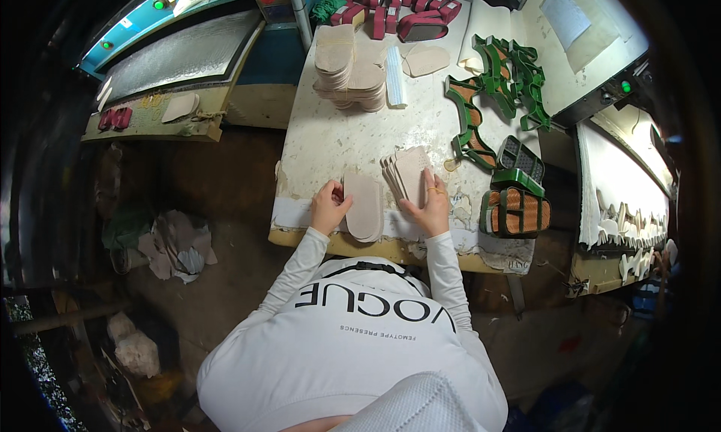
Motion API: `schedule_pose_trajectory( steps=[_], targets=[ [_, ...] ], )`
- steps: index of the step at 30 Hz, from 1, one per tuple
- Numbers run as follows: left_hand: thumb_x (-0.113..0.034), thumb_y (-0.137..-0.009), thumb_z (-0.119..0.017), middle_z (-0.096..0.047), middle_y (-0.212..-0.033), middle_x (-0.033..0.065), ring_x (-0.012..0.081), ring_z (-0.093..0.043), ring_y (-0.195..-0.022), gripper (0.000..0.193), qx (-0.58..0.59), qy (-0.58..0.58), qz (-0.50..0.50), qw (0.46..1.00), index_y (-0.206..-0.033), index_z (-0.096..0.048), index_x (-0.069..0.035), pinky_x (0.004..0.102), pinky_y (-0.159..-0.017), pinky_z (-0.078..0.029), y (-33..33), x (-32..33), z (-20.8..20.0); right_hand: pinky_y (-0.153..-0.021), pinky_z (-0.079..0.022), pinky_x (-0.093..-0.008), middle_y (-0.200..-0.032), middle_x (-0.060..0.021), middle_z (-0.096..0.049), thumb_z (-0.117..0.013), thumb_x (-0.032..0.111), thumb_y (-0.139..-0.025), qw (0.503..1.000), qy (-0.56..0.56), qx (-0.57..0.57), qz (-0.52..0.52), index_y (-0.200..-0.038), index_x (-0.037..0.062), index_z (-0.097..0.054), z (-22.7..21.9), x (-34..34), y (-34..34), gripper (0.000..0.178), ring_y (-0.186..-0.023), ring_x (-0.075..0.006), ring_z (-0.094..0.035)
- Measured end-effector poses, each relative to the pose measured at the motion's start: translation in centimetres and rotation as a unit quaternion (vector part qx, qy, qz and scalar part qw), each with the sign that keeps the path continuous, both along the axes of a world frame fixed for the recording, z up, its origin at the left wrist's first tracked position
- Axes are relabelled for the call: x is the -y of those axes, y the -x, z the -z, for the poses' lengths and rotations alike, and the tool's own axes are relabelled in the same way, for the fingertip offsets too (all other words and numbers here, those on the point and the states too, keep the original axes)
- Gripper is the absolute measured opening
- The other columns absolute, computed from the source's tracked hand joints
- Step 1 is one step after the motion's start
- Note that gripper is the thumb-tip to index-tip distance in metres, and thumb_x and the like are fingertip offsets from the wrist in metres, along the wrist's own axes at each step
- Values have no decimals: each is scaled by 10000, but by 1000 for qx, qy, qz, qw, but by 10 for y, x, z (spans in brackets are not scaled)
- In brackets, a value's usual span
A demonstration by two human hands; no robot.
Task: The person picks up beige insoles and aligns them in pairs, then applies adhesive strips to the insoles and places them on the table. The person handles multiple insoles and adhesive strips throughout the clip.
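Near the table's front edge lies a neat stack of beige insole-shaped pieces (365, 208). At its left edge is my left hand (328, 207), the fingers loosely bent and the thumb apart, touching the stack's side. Just right of it, my right hand (431, 208) holds a fanned bunch of similar insole pieces (409, 170), thumb on the near end and fingers along the right side. The bunch's pieces spread like cards at their far left edges. How many are in it I cannot tell.
Taller insole stacks (347, 71) stand farther back, beside a blue face mask (396, 77) and loose insoles (426, 60). Green cutting dies (473, 124) line the table's right side; orange-filled dies (518, 211) sit at front right. Dark red dies (424, 28) crowd the back. Machines flank the table.
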State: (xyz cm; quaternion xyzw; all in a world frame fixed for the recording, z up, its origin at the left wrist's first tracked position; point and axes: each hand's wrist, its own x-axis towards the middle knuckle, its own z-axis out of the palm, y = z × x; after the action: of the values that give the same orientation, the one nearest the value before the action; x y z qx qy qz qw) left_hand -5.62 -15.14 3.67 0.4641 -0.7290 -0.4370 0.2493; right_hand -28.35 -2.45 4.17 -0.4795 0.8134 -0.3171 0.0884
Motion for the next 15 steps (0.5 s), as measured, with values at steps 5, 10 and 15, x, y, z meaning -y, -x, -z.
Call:
schedule_pose_trajectory(
  steps=[5, 10, 15],
  targets=[
    [-56, -831, -657, -575, -767, 26, 54, -567, -618, 161, -79, -53, 3, 995, -900, -517, -14, 202, -531, -471, 3, 5, 0, -956, -390, -472, -1352, -278, -379, -793, 350, -633, 995, -98, -1, -5, -1440, 117, -287, -14, 5, -13, 980, -1191, -414, -445],
    [-59, -831, -661, -557, -763, 22, 61, -579, -620, 182, -124, -140, -1, 982, -903, -498, -24, 208, -523, -500, 4, 3, -9, -875, -441, -409, -1220, -231, -487, -775, 300, -680, 993, 42, -101, -34, -1364, 64, -406, -33, 7, -25, 812, -1063, -369, -521],
    [-73, -844, -665, -563, -838, 33, 75, -601, -676, 199, -208, -229, 7, 951, -931, -492, -29, 209, -576, -535, 19, -8, -23, -694, -479, -337, -934, -145, -573, -740, 225, -742, 957, 77, 175, -218, -1185, 16, -571, -43, 20, -56, 518, -778, -280, -577]
  ],
)
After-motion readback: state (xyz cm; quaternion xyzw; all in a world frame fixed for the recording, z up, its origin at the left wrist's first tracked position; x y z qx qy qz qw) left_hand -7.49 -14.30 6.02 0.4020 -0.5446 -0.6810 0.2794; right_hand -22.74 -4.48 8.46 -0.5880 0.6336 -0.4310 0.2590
